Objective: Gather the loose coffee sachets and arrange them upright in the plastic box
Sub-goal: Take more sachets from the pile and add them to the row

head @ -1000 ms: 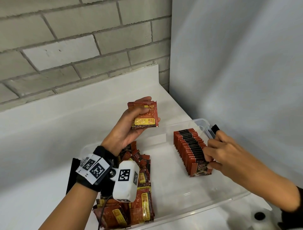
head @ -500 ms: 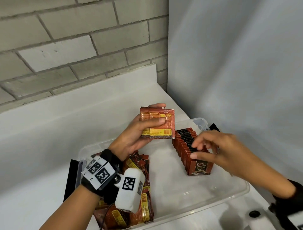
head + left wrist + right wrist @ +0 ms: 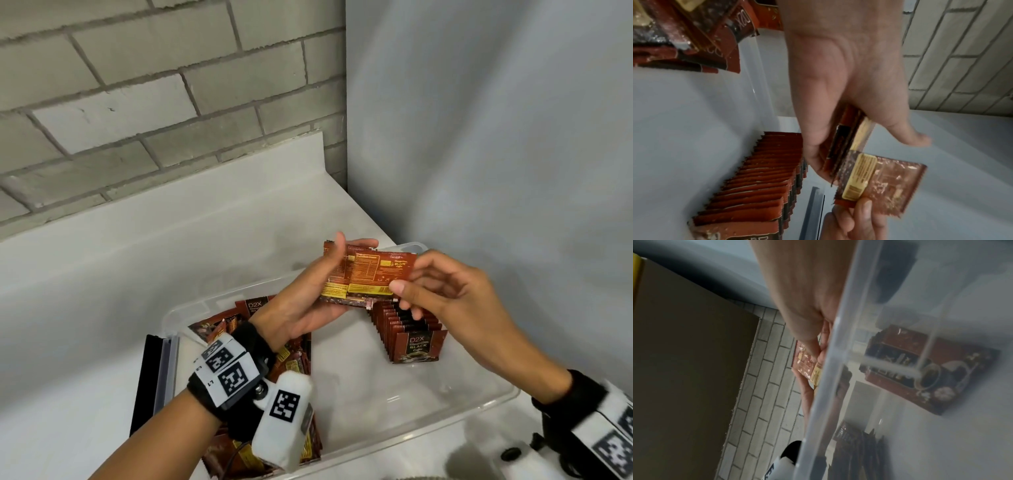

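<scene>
Coffee sachets [image 3: 368, 274] form a small stack held above the clear plastic box [image 3: 445, 404], back panels facing the head camera. The left hand [image 3: 308, 301] grips the stack at its left end, thumb across the front, fingers curled behind. The right hand [image 3: 442, 291] pinches the right edge of the frontmost sachet [image 3: 879, 181] between thumb and fingertips; in the left wrist view this sachet is fanned out from the rest of the stack. The number of sachets in the stack cannot be determined.

Inside the box, a row of upright sachets [image 3: 407, 329] stands at the right, directly below the right hand, which hides the row's far end. A loose pile of sachets [image 3: 291, 359] lies at the left of the box, largely covered by the left wrist and its camera mount [image 3: 284, 418].

The right wrist view is blurred; the box wall [image 3: 838, 369] crosses it and the fingers are only partly visible. The box rests on a white counter [image 3: 102, 308]. A black object [image 3: 147, 383] beside the box's left end cannot be identified.
</scene>
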The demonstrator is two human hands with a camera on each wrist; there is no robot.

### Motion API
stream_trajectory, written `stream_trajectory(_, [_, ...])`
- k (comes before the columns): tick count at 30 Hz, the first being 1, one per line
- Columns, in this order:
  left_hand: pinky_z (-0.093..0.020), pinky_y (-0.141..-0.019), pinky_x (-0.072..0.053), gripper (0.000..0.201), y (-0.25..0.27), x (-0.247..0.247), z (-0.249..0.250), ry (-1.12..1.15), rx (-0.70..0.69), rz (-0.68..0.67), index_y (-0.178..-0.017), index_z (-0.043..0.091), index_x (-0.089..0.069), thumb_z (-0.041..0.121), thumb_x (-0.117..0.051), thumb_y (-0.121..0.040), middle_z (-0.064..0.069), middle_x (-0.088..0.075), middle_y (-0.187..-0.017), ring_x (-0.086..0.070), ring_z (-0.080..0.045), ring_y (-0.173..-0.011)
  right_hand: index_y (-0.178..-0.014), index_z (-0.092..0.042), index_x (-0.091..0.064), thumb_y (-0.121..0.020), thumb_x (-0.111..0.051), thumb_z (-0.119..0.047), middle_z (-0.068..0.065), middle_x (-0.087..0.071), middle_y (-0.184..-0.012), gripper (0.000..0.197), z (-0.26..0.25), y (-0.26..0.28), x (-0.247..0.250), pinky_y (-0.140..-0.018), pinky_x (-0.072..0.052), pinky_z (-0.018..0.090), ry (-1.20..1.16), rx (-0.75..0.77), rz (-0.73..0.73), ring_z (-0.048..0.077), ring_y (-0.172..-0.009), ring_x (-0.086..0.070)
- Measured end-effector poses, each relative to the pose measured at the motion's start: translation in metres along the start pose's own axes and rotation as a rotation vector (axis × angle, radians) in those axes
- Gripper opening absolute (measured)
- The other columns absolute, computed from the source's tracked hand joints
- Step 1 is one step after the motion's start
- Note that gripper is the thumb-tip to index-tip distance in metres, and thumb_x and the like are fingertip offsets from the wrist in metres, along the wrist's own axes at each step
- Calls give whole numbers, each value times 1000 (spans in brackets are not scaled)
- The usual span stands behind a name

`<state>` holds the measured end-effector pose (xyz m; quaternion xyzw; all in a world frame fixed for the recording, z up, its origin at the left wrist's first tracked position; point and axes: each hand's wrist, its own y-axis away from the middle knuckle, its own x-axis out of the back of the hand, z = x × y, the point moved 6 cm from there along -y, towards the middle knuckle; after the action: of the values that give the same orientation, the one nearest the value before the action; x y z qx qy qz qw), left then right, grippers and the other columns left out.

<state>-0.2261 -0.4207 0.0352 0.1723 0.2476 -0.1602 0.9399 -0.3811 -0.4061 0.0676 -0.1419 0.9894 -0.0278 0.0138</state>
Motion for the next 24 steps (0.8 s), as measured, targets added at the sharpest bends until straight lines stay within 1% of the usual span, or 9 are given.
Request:
stream_trajectory(3, [-32,-73,-56,74,-2,1,-3,24,57,12,-111,15,-67,63,-78,-57,-13,-69,-100,-68,-23,-85,-79,-9,-69,-69,-71,-11,4,-72,-76,10,-2,2,2,-68,-52,16,-45,43,8,13,-66,-66])
stream_trajectory(7, [-29,-68,-56,52,0,1,-6,-10,70,-8,-105,14,-71,32,-87,-59,-9,-71,-96,-70,-19,-82,-86,-4,-71,-69,-67,-6,3,-73,-96,18,-2,2,-1,-80,-51,15,-42,91,-38,12,-91,-70])
stream_trajectory(10, [-32,-76,-58,43,0,2,-5,-49,78,9,-110,13,-68,9,-77,-67,-11,-71,-100,-69,-21,-88,-88,-3,-73,-71,-66,-8,5,-71,-102,19,2,1,-1,-83,-52,16,3,88,-69,14,-97,-69])
stream_trajectory(12, [-34,-84,-56,45,1,4,-4,-72,78,44,-113,11,-65,6,-71,-69,-13,-70,-103,-68,-23,-93,-90,-3,-73,-75,-64,-5,2,-70,-106,17,3,1,-2,-84,-51,16,46,85,-95,12,-99,-68])
stream_trajectory(16, [-36,-87,-54,44,1,6,2,-55,16,110,-114,9,-63,7,-67,-71,-14,-69,-105,-69,-22,-91,-104,-9,-66,-87,-57,7,2,-71,-105,25,4,1,-2,-82,-52,17,36,69,-79,13,-98,-67])
stream_trajectory(18, [-35,-86,-56,41,0,5,7,7,-48,113,-113,12,-64,6,-68,-72,-13,-71,-103,-70,-23,-91,-111,-13,-59,-90,-56,-3,7,-71,-91,23,5,1,3,-79,-52,18,9,21,-13,12,-89,-67])
stream_trajectory(20, [-35,-85,-57,46,1,4,12,74,-113,96,-113,12,-64,1,-78,-71,-14,-71,-103,-70,-25,-94,-108,-18,-58,-83,-64,-27,0,-70,-81,27,6,1,1,-75,-51,16,13,-38,-9,9,-83,-67])
stream_trajectory(22, [-35,-82,-58,54,1,1,13,114,-147,58,-111,8,-65,7,-84,-60,-17,-70,-104,-69,-27,-97,-102,-22,-62,-72,-70,-43,-4,-72,-88,38,6,0,-5,-75,-52,18,60,-67,-76,10,-85,-69])
stream_trajectory(24, [-33,-79,-58,49,1,-2,11,125,-164,34,-104,7,-69,10,-83,-57,-18,-71,-103,-69,-28,-96,-99,-22,-66,-69,-73,-37,-1,-71,-95,35,4,0,-10,-78,-55,22,96,-43,-115,15,-88,-69])
